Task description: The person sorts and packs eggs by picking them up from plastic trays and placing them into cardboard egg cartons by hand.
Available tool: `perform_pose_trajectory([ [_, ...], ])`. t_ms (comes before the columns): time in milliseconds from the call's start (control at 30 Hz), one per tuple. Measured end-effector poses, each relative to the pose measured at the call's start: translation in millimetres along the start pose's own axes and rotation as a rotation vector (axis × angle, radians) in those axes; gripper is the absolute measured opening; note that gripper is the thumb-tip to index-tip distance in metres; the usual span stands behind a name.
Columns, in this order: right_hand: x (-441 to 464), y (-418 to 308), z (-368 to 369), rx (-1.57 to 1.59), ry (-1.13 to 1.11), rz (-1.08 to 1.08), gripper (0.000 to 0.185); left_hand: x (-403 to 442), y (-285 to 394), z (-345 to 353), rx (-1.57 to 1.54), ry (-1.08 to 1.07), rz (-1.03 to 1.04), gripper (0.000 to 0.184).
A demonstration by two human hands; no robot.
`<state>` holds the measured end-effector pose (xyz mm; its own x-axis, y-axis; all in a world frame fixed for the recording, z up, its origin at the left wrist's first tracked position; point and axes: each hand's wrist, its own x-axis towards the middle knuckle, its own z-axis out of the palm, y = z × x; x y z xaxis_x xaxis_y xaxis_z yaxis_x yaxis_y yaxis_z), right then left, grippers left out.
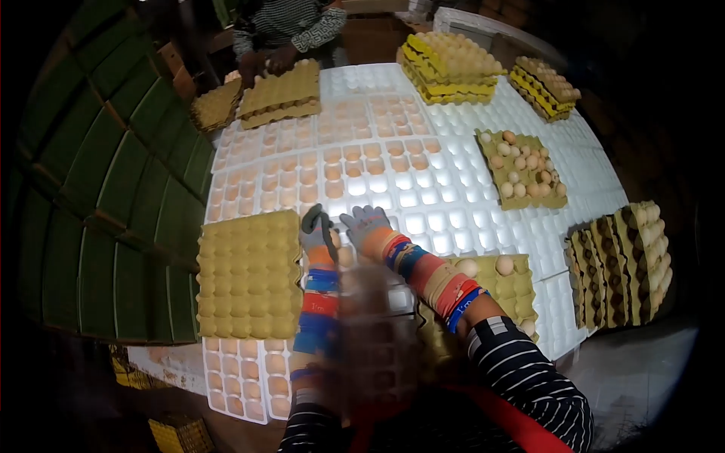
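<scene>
My left hand [316, 230], in a grey glove with a dark palm side, is turned edge-on with curled fingers. An egg [334, 238] shows against those fingers, partly hidden by them. Just below it is a second egg [346, 257]. My right hand [367, 225], gloved in grey too, has its fingers spread over the white egg trays [430, 220] and nothing visible in it. Left of my left hand lies a fibre egg tray [249, 275]. Under my right forearm is another fibre tray [517, 298] with a few eggs; my arm covers part of it.
Stacked trays of eggs [449, 68] stand at the back, with another stack [623, 260] at the right edge. A part-filled tray [521, 170] lies right of centre. Green boxes [113, 189] line the left. Across the table, a person [291, 34] handles a fibre tray [281, 94].
</scene>
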<state>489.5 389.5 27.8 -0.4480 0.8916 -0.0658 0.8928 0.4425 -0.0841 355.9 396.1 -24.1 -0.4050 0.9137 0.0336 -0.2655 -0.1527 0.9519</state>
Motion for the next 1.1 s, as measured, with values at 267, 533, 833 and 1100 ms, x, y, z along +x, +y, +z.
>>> perform_pose_trajectory([
  [267,-161.0,121.1,-113.6,0.527,0.237,0.158,0.041,-33.6,28.7,13.4,1.631,-0.309,0.668,0.042],
  [533,-289.8,150.8,-97.2,0.235,0.083,0.165,0.049,-76.8,33.8,-4.8,1.891,-0.548,0.418,0.025],
  [833,-348.2,167.6,-76.5,1.971,0.571,0.441,0.028,-64.9,40.2,12.2,1.613,-0.548,0.439,0.030],
  [1100,-397.9,108.6,-84.7,0.276,-0.153,0.517,0.049,-192.5,77.4,148.8,1.414,-1.232,0.668,0.053],
])
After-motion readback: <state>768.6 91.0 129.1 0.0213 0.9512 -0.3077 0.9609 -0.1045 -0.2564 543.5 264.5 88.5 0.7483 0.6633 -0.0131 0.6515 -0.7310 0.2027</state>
